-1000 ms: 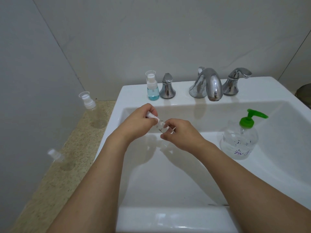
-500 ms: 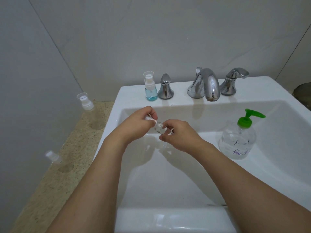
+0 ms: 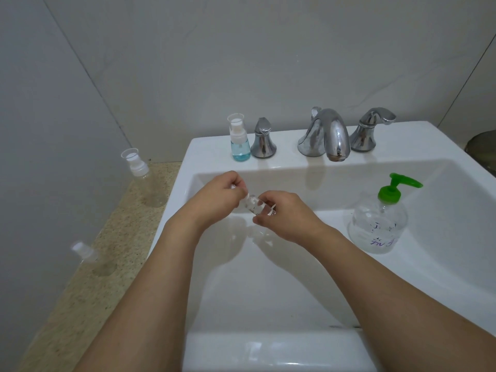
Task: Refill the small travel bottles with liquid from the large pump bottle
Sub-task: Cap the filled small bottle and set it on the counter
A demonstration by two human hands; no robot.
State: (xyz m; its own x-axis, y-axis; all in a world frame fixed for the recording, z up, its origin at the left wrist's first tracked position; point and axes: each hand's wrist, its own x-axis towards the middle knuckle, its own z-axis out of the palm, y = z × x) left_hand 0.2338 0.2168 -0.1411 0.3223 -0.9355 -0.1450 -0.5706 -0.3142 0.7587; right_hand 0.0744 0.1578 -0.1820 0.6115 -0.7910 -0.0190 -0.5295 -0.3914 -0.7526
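Over the white sink basin both hands hold one small clear travel bottle, lying nearly sideways. My left hand pinches its white cap end. My right hand grips the bottle's body and base. The large clear pump bottle with a green pump head stands inside the basin at the right, apart from both hands. A small bottle with blue liquid stands on the sink's back ledge. Two empty clear travel bottles, one further back and one nearer, stand on the speckled counter at left.
A chrome faucet with a left handle and a right handle lines the back ledge. Grey tiled walls close in behind and at left. A dark round object shows at the far right edge.
The hands have stayed over the basin with the small bottle between them, and the fingers have shifted slightly on it. The view has drifted a little.
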